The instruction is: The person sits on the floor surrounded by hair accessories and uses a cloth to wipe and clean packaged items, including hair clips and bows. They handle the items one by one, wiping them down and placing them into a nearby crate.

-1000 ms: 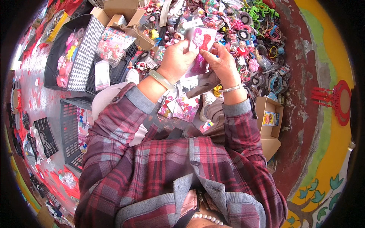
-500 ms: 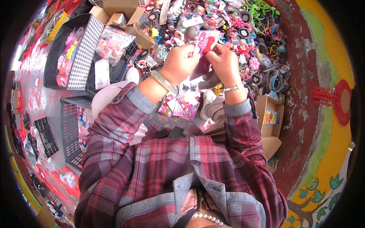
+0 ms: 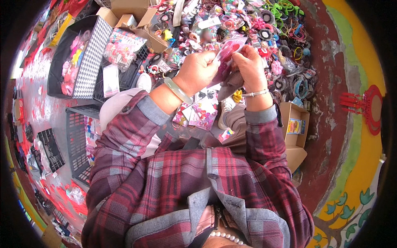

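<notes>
A white card with glittery red and pink pieces on it is held up between my two hands, tilted over the heap. My left hand, with a pale bangle at the wrist, pinches its left edge with curled fingers. On the other side, my right hand grips its right edge between thumb and fingers. Whether the pieces are bows or clips I cannot make out. A dark brown item shows just under my right hand. Below the hands lie several patterned cards, one bearing a black bow.
A big heap of hair accessories spreads ahead. To the left stand a houndstooth-sided bin, a bag of small items and a dark plastic crate. An opened cardboard box sits at right by the painted wall.
The card has turned and tilted to the right, and its upper edge sits lower. My right hand has moved slightly right, while my left hand has barely shifted.
</notes>
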`<action>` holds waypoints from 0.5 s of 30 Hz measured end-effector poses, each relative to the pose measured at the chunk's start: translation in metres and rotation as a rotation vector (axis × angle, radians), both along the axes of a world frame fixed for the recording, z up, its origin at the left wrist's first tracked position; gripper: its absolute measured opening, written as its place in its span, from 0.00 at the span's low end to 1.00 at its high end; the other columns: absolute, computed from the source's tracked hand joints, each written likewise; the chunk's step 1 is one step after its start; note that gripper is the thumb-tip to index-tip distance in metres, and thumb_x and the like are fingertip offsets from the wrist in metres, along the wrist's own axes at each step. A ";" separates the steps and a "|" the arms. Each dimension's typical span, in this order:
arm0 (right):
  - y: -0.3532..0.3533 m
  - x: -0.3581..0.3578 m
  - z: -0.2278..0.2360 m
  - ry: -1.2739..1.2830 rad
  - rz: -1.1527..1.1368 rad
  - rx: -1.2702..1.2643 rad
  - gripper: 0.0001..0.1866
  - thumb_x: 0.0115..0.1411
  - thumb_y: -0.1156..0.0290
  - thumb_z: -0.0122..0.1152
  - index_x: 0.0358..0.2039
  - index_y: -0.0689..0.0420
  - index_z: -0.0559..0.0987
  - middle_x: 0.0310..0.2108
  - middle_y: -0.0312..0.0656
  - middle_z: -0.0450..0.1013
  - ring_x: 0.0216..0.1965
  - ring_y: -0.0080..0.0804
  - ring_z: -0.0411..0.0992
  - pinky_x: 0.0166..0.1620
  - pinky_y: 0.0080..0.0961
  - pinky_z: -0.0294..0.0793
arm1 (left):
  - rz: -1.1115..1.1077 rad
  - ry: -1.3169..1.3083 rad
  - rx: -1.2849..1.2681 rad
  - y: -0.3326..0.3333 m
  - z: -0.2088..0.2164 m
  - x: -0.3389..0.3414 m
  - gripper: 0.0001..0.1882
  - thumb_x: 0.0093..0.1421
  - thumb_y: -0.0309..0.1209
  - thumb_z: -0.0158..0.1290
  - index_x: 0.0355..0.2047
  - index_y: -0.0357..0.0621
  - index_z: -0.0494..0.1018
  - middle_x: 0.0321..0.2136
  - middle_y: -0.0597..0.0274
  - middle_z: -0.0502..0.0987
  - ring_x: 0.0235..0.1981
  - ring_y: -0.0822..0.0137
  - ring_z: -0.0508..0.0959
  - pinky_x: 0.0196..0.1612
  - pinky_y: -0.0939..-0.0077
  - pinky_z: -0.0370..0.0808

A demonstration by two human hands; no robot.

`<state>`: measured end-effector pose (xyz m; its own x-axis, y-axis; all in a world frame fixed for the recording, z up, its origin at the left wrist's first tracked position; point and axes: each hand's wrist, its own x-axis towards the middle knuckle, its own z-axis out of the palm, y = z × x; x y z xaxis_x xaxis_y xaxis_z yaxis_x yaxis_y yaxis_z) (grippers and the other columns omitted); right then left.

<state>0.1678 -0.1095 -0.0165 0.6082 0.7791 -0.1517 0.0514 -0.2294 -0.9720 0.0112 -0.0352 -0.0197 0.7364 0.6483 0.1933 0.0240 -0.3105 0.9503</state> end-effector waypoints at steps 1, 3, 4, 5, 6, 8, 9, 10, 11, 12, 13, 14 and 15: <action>0.000 0.000 -0.001 0.017 0.005 0.008 0.13 0.48 0.67 0.63 0.30 0.62 0.73 0.23 0.35 0.70 0.22 0.19 0.67 0.26 0.15 0.65 | -0.009 -0.017 -0.027 0.000 0.000 -0.001 0.06 0.56 0.27 0.50 0.26 0.37 0.71 0.14 0.74 0.65 0.17 0.83 0.60 0.19 0.83 0.58; -0.002 -0.003 0.009 0.110 0.027 0.074 0.13 0.48 0.69 0.63 0.31 0.62 0.73 0.22 0.35 0.70 0.22 0.19 0.67 0.26 0.15 0.65 | -0.014 0.003 -0.006 0.005 -0.002 0.000 0.05 0.56 0.27 0.50 0.26 0.38 0.71 0.14 0.74 0.65 0.17 0.84 0.59 0.18 0.83 0.58; -0.002 -0.006 0.016 0.157 0.039 0.107 0.13 0.48 0.69 0.63 0.31 0.62 0.73 0.22 0.35 0.70 0.22 0.19 0.67 0.26 0.15 0.65 | -0.015 0.013 0.005 0.006 -0.002 -0.001 0.05 0.56 0.27 0.50 0.26 0.38 0.72 0.14 0.75 0.65 0.17 0.84 0.59 0.18 0.83 0.58; -0.002 -0.010 0.021 0.149 0.024 0.126 0.13 0.47 0.70 0.63 0.31 0.62 0.72 0.22 0.35 0.70 0.22 0.20 0.67 0.25 0.15 0.64 | -0.025 0.025 0.003 0.006 -0.002 -0.002 0.05 0.56 0.27 0.50 0.26 0.38 0.72 0.15 0.75 0.66 0.18 0.84 0.60 0.19 0.83 0.59; -0.002 -0.009 0.019 0.165 0.022 0.104 0.12 0.48 0.71 0.62 0.32 0.61 0.73 0.23 0.34 0.71 0.22 0.19 0.66 0.26 0.15 0.64 | -0.042 0.036 0.001 0.005 0.002 -0.002 0.05 0.56 0.27 0.50 0.27 0.38 0.72 0.16 0.74 0.67 0.18 0.84 0.61 0.20 0.84 0.60; -0.004 -0.005 0.015 0.196 0.018 0.059 0.11 0.49 0.73 0.61 0.34 0.60 0.73 0.25 0.33 0.71 0.22 0.17 0.66 0.27 0.13 0.65 | -0.068 0.019 -0.065 0.005 0.002 0.000 0.05 0.56 0.27 0.50 0.28 0.37 0.72 0.18 0.74 0.69 0.20 0.84 0.63 0.22 0.85 0.62; -0.004 -0.006 0.017 0.181 0.017 0.058 0.11 0.49 0.72 0.62 0.33 0.60 0.73 0.25 0.33 0.71 0.22 0.17 0.66 0.27 0.14 0.64 | -0.069 -0.007 -0.128 0.006 -0.002 0.001 0.05 0.56 0.26 0.50 0.29 0.37 0.72 0.19 0.74 0.70 0.21 0.84 0.64 0.23 0.85 0.62; -0.003 -0.009 0.021 0.167 0.015 0.058 0.11 0.48 0.71 0.62 0.32 0.60 0.73 0.24 0.33 0.71 0.21 0.17 0.66 0.26 0.14 0.64 | -0.070 -0.034 -0.191 0.007 -0.005 0.002 0.05 0.56 0.26 0.50 0.29 0.37 0.72 0.21 0.74 0.71 0.22 0.84 0.65 0.24 0.86 0.63; -0.002 -0.011 0.024 0.153 0.014 0.058 0.11 0.48 0.71 0.62 0.32 0.59 0.73 0.24 0.34 0.71 0.21 0.18 0.66 0.26 0.14 0.64 | -0.077 -0.042 -0.224 0.008 -0.007 0.001 0.05 0.56 0.26 0.50 0.30 0.37 0.73 0.22 0.74 0.71 0.23 0.83 0.66 0.26 0.86 0.64; -0.002 -0.011 0.022 0.078 -0.010 0.007 0.12 0.48 0.70 0.63 0.31 0.59 0.73 0.23 0.34 0.70 0.21 0.18 0.66 0.25 0.15 0.64 | -0.089 -0.050 -0.259 0.009 -0.009 0.002 0.05 0.56 0.26 0.50 0.30 0.37 0.73 0.23 0.74 0.72 0.24 0.83 0.66 0.27 0.87 0.64; -0.001 -0.010 0.019 0.003 -0.034 -0.045 0.12 0.47 0.69 0.63 0.31 0.59 0.73 0.23 0.34 0.70 0.21 0.18 0.66 0.25 0.16 0.64 | -0.101 -0.058 -0.293 0.009 -0.011 0.002 0.05 0.56 0.26 0.50 0.31 0.37 0.73 0.24 0.73 0.72 0.25 0.83 0.67 0.28 0.87 0.65; 0.001 -0.010 0.016 -0.071 -0.057 -0.096 0.12 0.47 0.69 0.63 0.30 0.59 0.73 0.23 0.34 0.70 0.20 0.19 0.66 0.24 0.16 0.64 | -0.082 -0.055 -0.308 0.009 -0.012 0.004 0.05 0.56 0.26 0.51 0.30 0.38 0.73 0.24 0.73 0.72 0.25 0.83 0.67 0.28 0.87 0.65; 0.002 -0.011 0.012 -0.115 -0.061 -0.078 0.13 0.46 0.67 0.64 0.29 0.60 0.73 0.22 0.34 0.70 0.20 0.19 0.66 0.24 0.17 0.63 | -0.062 -0.051 -0.323 0.010 -0.014 0.005 0.04 0.56 0.25 0.51 0.30 0.38 0.73 0.24 0.73 0.72 0.25 0.83 0.67 0.27 0.87 0.64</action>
<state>0.1569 -0.1075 -0.0041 0.6709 0.7289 -0.1366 0.1452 -0.3097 -0.9397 0.0159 -0.0255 -0.0341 0.7713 0.6361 0.0228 -0.0362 0.0082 0.9993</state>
